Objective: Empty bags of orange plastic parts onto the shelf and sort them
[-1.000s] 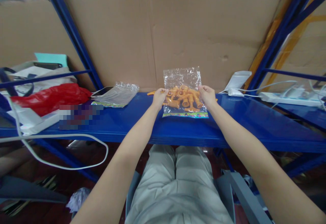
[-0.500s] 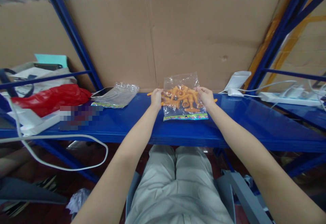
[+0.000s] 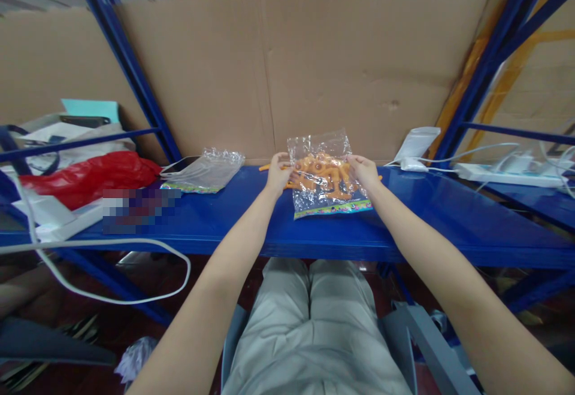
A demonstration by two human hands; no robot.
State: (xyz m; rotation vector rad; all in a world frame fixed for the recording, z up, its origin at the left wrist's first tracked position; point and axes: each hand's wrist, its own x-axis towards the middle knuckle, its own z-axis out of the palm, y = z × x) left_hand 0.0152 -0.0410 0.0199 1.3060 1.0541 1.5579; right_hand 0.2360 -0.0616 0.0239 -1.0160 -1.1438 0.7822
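Note:
A clear plastic bag (image 3: 332, 210) with a colourful printed strip along its near edge is stretched between my hands above the blue table. My left hand (image 3: 279, 173) pinches its left side, fingers closed. At the opposite side my right hand (image 3: 363, 171) grips the film between thumb and fingers. Several orange plastic pieces (image 3: 324, 173) show through the bag; whether they lie inside or beneath it I cannot tell. Orange ends stick out beyond both hands. Glare on the wrinkled film blurs the pieces.
On the blue table (image 3: 215, 218), more clear bags (image 3: 206, 170) lie to the left. Beyond them are a red plastic bag (image 3: 94, 173) and a white power strip (image 3: 76, 221). A white charger with cables (image 3: 414, 163) sits back right. Cardboard (image 3: 350, 60) walls the rear.
The bag's near edge has shifted slightly right and toward me, and its film is more wrinkled. My left hand has turned a little, its fingers further over the bag's edge.

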